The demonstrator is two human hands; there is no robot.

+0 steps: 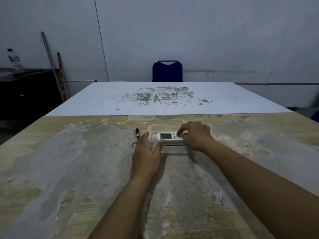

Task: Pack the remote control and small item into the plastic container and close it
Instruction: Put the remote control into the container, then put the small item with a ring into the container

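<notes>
Now the right hand point(196, 136) pinches the remote point(170, 137) over the container point(156, 126); left hand point(146, 152) flat, grip apart, keychain point(137, 136) beside.

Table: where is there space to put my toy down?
The table is bare left of the keychain and right of the right hand. The white board behind is bare too. It's crowded mid-table: container, remote, left hand.

Beyond the fingers we see a worn counter point(69, 169), 1 blue chair point(167, 71), and a bottle point(13, 58) far left.
</notes>
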